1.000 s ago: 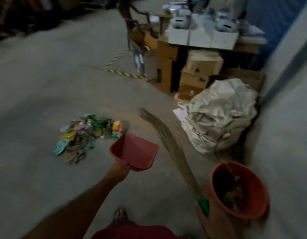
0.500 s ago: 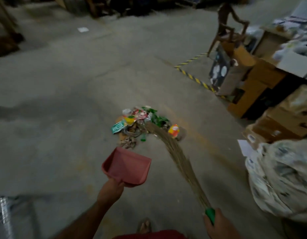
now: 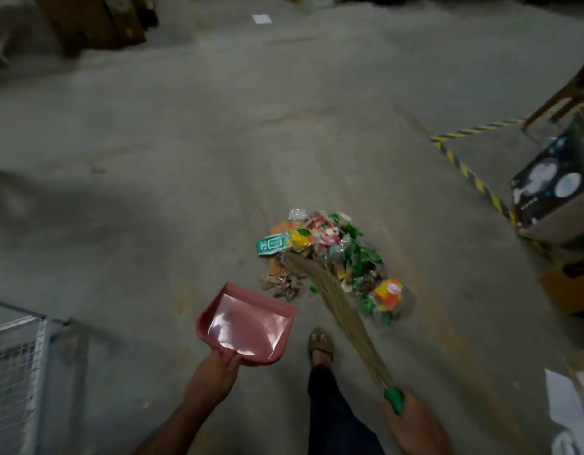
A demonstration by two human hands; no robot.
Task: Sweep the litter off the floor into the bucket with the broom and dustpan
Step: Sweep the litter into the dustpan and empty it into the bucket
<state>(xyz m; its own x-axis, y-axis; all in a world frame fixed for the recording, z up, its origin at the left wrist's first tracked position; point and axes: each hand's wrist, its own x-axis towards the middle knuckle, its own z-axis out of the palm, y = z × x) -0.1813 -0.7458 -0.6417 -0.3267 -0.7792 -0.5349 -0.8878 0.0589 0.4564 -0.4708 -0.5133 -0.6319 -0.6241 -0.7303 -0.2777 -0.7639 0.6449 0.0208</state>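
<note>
A heap of litter (image 3: 326,251), wrappers, green scraps, dry leaves and an orange-labelled bottle, lies on the concrete floor ahead of me. My left hand (image 3: 215,376) grips the back of a pink dustpan (image 3: 248,326), held just above the floor with its mouth toward the heap's near left edge. My right hand (image 3: 412,418) grips the green handle of a grass broom (image 3: 336,307). The broom's bristle tip lies across the heap. The bucket is out of view.
My sandalled foot (image 3: 321,346) stands between dustpan and broom. Yellow-black floor tape (image 3: 467,169) and a printed carton (image 3: 553,188) are at the right, with chair legs above them. A wire-mesh cage (image 3: 15,366) stands at lower left. Dark stacked goods line the far edge.
The view has swung left and down, away from the bucket and sack. I have stepped closer to the heap; the broom tip now lies on it and the dustpan is lower, near its edge.
</note>
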